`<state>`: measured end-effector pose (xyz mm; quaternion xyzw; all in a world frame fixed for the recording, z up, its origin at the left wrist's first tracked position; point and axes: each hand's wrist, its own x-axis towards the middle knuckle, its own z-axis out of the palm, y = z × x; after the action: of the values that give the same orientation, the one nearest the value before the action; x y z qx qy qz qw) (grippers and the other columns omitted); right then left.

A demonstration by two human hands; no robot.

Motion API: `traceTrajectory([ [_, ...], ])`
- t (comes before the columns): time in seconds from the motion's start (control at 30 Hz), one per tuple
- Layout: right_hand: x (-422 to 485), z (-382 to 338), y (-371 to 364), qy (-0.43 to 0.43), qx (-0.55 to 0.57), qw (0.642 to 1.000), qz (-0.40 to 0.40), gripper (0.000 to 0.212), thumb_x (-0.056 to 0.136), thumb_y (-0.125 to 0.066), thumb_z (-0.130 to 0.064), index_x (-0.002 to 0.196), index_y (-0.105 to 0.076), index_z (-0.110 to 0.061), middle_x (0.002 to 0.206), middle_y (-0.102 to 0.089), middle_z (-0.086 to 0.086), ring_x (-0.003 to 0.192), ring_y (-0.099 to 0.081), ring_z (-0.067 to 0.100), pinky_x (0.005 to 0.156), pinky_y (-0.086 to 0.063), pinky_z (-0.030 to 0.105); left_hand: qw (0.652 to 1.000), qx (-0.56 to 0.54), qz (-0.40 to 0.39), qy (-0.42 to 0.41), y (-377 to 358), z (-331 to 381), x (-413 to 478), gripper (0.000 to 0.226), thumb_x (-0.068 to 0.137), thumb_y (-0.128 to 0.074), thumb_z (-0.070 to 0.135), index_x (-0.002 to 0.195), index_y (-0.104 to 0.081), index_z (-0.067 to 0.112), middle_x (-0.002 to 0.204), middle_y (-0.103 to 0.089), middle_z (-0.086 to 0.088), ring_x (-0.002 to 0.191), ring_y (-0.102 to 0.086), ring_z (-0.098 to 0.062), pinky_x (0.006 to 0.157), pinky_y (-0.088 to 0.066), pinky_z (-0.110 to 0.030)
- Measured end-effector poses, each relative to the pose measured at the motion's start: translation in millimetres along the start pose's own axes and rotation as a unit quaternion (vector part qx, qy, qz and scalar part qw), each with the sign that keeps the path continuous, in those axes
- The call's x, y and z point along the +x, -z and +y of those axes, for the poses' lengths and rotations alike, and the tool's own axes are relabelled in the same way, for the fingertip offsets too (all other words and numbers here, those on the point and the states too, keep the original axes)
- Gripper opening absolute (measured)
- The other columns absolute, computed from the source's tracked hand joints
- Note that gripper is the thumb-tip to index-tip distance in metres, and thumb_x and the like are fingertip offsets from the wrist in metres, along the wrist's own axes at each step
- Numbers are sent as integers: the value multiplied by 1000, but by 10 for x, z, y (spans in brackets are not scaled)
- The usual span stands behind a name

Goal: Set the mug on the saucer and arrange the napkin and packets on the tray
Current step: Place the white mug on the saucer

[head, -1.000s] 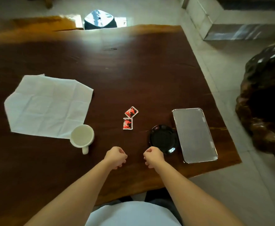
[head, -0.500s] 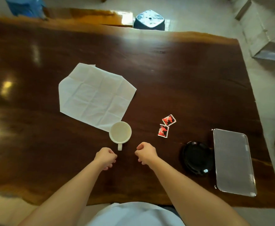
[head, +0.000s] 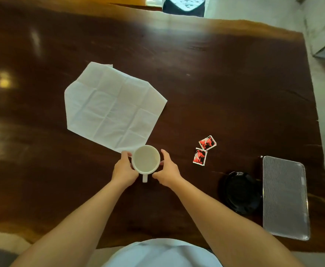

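Observation:
A white mug (head: 145, 159) stands upright on the dark wooden table, its handle pointing toward me. My left hand (head: 123, 169) cups its left side and my right hand (head: 167, 169) cups its right side. The mug's far edge overlaps a corner of the unfolded white napkin (head: 111, 106). Two red packets (head: 204, 150) lie to the right of the mug. Farther right, a black saucer (head: 240, 191) sits beside a silver rectangular tray (head: 285, 195).
The wooden table (head: 215, 83) stretches far ahead and to the left. Its right edge runs just past the tray, with pale floor beyond. A dark stool (head: 183, 5) stands past the table's far edge.
Both hands were closed fists near the table's front edge; they have moved forward, opened and closed around the mug. My view has shifted left and lower over the table.

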<state>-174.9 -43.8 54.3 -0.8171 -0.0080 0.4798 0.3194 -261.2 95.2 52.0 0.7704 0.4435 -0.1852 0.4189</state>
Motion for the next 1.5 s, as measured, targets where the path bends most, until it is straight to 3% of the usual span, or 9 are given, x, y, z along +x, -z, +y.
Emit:
traceTrajectory([
  [0.07,4,-39,0,29,-13,999,-4,102,81,-72,-7,158,-12,-36,140,-51,7,113,-64,32,84,-61,48,999,20,-3,-38,-15,30,3,75,78,-73,13,141,-33,25,109,-61,-10,98,-62,-27,75,-55,-40],
  [0.13,2,-68,-4,45,-19,999,-5,93,83,-71,-11,157,-19,-31,133,-54,8,113,-62,31,87,-59,50,998,16,-23,-57,-19,64,-16,84,80,-72,16,149,-26,30,115,-58,-10,98,-60,-26,67,-51,-32],
  [0.23,-18,-82,1,39,1,999,1,80,84,-70,-12,150,-30,-33,117,-53,2,107,-63,29,83,-60,50,998,-19,-40,-41,-21,113,-59,84,79,-72,14,147,-26,35,109,-59,-10,90,-64,-26,63,-56,-34],
  [0.4,-117,-4,-17,25,13,1000,14,65,83,-69,-17,138,-39,-35,118,-57,6,100,-65,27,75,-63,42,997,-27,-40,-53,-125,135,-206,77,82,-71,12,147,-32,29,112,-60,-7,92,-59,-20,58,-44,-22],
  [0.93,-847,788,587,25,104,987,119,47,88,-73,-18,122,-47,-38,116,-58,-4,103,-62,19,87,-60,44,981,15,-92,-168,-757,629,-928,90,79,-79,12,152,-28,25,121,-58,-5,99,-54,-17,82,-51,-32],
  [1.1,-1082,1224,889,13,134,975,175,44,91,-72,-20,126,-49,-34,115,-59,-5,101,-59,14,89,-59,40,969,33,-134,-205,-1191,898,-1148,92,79,-81,12,153,-27,23,127,-59,-6,103,-56,-15,85,-51,-31],
  [1.27,-1264,1761,1238,2,132,966,225,51,92,-71,-22,136,-46,-28,121,-58,-3,101,-53,10,73,-45,22,957,51,-183,-221,-1677,1259,-1428,92,82,-79,9,154,-24,24,138,-55,-7,124,-54,-23,94,-46,-32],
  [1.4,-1326,2136,1558,-2,123,963,240,45,93,-68,-28,132,-48,-30,117,-60,-3,99,-55,11,77,-45,25,951,65,-195,-230,-2048,1507,-1615,90,83,-78,10,154,-24,24,138,-55,-8,123,-55,-23,90,-44,-30],
  [1.5,-1285,2348,1763,-5,116,965,235,42,92,-70,-28,128,-49,-30,116,-62,-3,101,-58,12,80,-49,28,954,81,-187,-219,-2284,1668,-1682,94,83,-79,10,155,-21,25,139,-55,-9,126,-54,-25,97,-45,-34],
])
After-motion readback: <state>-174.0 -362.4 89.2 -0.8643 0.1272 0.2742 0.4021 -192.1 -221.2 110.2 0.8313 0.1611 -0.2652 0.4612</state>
